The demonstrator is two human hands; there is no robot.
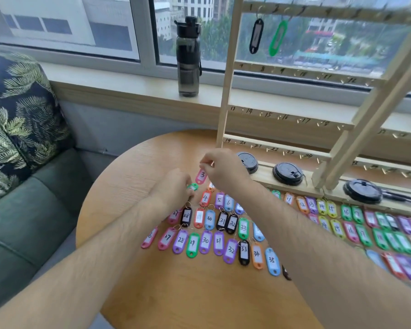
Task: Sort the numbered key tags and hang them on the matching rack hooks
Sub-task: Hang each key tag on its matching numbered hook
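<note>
Pinched the ring of pink tag 3 [201, 176] between thumb and forefinger of the right hand [220, 172], remaining fingers curled, and held it hanging below the fingertips over the far left end of the tag rows. Kept the left hand [175, 186] curled just beside, fingertips at a small green tag [192, 186]; could not tell whether gripping or merely touching it. Nearest, found a broad band of bare wood on the round table [176, 293], between its near edge and the tags, crossed only by two forearms. Counted three rows of loose tags [205, 242] at the left, with nine readable in the front row, 27 through 35, plus one pink at its left end with an unclear number; could not count the blurred ones further right. Noted little margin between that leftmost pink tag and the table's left edge. Beyond, counted three black lids [287, 174] on the base of the wooden rack [226, 91], and four numbered rails, 1 through 24. Saw just two hung on the top rail: one black tag [256, 36] and one hung green tag [278, 38], side by side. Farthest, spotted one dark bottle [188, 58] upright on the windowsill, left of the rack and well apart from the hands, and one leaf-print cushion [17, 110] on the green sofa [33, 210] past the table's left edge.
</note>
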